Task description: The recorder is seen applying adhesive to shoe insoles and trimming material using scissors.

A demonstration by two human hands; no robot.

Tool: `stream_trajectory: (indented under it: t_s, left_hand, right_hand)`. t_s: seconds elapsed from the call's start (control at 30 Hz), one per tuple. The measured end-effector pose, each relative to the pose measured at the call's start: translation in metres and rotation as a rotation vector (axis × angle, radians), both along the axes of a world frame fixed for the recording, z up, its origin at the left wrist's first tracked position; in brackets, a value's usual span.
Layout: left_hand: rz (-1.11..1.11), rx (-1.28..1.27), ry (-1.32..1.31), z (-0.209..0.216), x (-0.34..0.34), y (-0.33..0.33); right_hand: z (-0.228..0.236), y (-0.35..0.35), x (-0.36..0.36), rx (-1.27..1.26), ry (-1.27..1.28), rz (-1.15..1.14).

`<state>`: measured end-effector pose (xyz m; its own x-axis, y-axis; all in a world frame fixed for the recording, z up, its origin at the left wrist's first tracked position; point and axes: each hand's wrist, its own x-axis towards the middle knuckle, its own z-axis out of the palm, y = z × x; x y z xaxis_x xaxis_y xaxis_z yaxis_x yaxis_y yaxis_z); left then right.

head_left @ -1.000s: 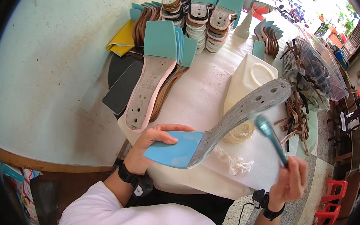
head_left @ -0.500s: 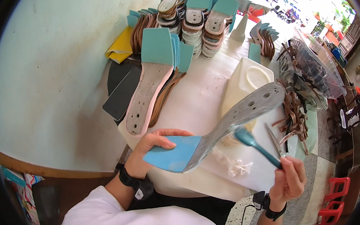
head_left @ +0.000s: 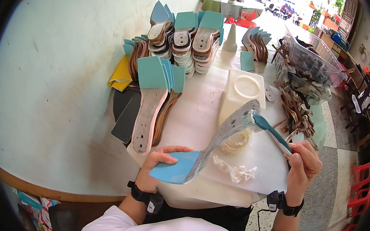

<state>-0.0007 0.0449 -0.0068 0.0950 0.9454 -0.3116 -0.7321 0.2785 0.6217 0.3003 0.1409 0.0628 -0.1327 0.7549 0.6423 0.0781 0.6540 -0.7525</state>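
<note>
Round pale table (head_left: pixel 65 84), largest thing in view, reaching to the far stacks. White sheet (head_left: pixel 193 116) spread over the table's right part. Far across the table, stacked insoles (head_left: pixel 186 42) with teal heels; a clear bin (head_left: pixel 315 60) of dark straps at the table's right edge. White jug (head_left: pixel 239 93) lying on the sheet, near the table's middle. Above the table's near edge, a long grey insole (head_left: pixel 218 140) with a blue heel, tilted up and away. Left hand (head_left: pixel 159 165) fingers wrapped around the blue heel end. Right hand (head_left: pixel 305 162) fingers closed on a teal toothbrush (head_left: pixel 270 131), bristles touching the insole's far tip. Crumpled white rag (head_left: pixel 237 171) on the sheet below the insole.
</note>
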Motion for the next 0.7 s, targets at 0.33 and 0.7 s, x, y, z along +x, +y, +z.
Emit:
stream_trajectory:
  t_s: [0.33, 0.7]
  left_hand:
    - [0.104, -0.014, 0.130, 0.001, 0.007, -0.007]
    - [0.022, -0.015, 0.094, -0.007, -0.002, -0.004]
  right_hand:
    - [-0.006, 0.001, 0.003, 0.032, 0.068, 0.071]
    - [-0.006, 0.003, -0.003, 0.072, 0.042, 0.114]
